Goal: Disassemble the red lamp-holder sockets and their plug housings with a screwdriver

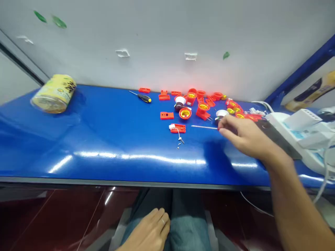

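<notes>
My right hand [240,134] is over the right part of the blue table, thumb and fingers closed on the red end of a screwdriver [204,127] whose thin shaft points left. My left hand [154,228], with a ring on one finger, rests holding nothing on my thigh below the table edge. Left of the shaft tip lies a red plastic shell [180,129] with a white connector [172,127], a wire and a small pronged piece [181,139] beside it. Another red plate [166,115] lies just behind. A dark round piece with a white rim [222,113] sits by my right fingertips.
Red lamp-socket parts [203,109] cluster along the back wall. A black-and-yellow screwdriver [144,98] lies left of them, and a yellow canister [55,93] lies at far left. At right are a dark flat slab [280,137] and a white power strip [280,122] with plugs and cables.
</notes>
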